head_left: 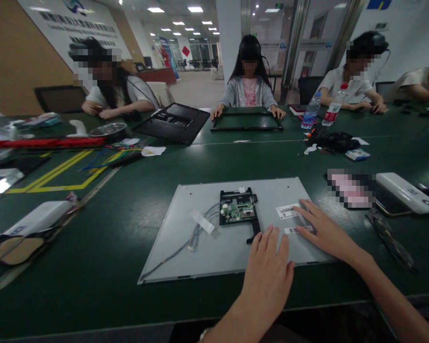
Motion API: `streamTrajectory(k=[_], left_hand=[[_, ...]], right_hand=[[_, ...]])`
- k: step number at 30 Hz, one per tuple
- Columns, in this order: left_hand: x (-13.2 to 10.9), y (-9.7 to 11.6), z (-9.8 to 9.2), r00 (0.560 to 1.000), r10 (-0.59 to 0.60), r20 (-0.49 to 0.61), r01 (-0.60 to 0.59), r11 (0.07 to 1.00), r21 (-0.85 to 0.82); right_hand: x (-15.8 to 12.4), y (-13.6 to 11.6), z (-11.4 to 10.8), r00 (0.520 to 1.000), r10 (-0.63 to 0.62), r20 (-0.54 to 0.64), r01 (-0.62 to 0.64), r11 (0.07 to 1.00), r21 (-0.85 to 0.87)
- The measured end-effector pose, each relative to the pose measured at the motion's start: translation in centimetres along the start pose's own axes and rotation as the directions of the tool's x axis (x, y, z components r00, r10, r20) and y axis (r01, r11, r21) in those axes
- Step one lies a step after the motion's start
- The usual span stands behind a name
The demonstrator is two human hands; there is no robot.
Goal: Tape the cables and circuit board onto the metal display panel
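A flat grey-white display panel (214, 257) lies on the green table with its back facing up. On it sits a green circuit board (236, 212) in a black plastic bracket (253, 229). A grey cable (175, 255) runs from the board to the panel's near left corner, with a strip of clear tape (202, 223) across it. My left hand (270, 267) is open over the panel's near edge, fingertips close to the bracket's lower arm. Open too, my right hand (323, 231) rests on the right part of the panel, fingers over the white labels (288, 212).
To the right lie a phone (350, 188), a white power bank (407, 193) and eyeglasses (389, 238). Across the table a person holds a black frame (246, 127), beside a black back cover (175, 121). Two bottles (311, 112) stand far right; wires and tools lie left.
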State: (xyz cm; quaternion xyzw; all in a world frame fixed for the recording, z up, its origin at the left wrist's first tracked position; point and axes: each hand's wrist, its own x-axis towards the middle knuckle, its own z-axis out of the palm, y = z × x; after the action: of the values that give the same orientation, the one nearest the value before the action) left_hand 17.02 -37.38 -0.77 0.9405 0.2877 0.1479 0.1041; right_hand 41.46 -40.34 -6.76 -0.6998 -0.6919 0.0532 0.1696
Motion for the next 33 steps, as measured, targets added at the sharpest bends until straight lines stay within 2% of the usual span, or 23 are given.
streamTrajectory(k=[4, 8, 14, 21, 27, 33], left_hand=[[-0.8, 0.0, 2.7, 1.000, 0.025, -0.008, -0.025, 0.999, -0.027], [-1.4, -0.2, 3.6, 1.000, -0.012, -0.027, 0.012, 1.000, -0.010], [-1.9, -1.0, 3.2, 0.992, -0.105, -0.075, 0.109, 0.992, 0.059], [-3.0, -2.8, 2.5, 0.976, -0.175, -0.131, 0.191, 0.973, 0.127], [-4.1, -4.6, 1.4, 0.963, -0.211, -0.169, 0.240, 0.954, 0.177], [-5.1, -6.1, 0.3, 0.955, -0.227, -0.192, 0.275, 0.921, 0.276]], right_hand=[[0.1, -0.9, -0.2, 0.998, -0.038, 0.048, 0.040, 0.999, -0.033], [0.2, -1.7, -0.3, 0.991, -0.099, 0.092, 0.103, 0.994, -0.042], [1.0, -3.3, -0.3, 0.960, -0.233, 0.153, 0.244, 0.968, -0.059], [2.4, -5.7, 0.1, 0.932, -0.290, 0.217, 0.305, 0.952, -0.040], [3.7, -8.2, 0.5, 0.918, -0.312, 0.244, 0.320, 0.947, 0.007], [5.1, -11.0, 1.7, 0.931, -0.297, 0.213, 0.296, 0.954, 0.037]])
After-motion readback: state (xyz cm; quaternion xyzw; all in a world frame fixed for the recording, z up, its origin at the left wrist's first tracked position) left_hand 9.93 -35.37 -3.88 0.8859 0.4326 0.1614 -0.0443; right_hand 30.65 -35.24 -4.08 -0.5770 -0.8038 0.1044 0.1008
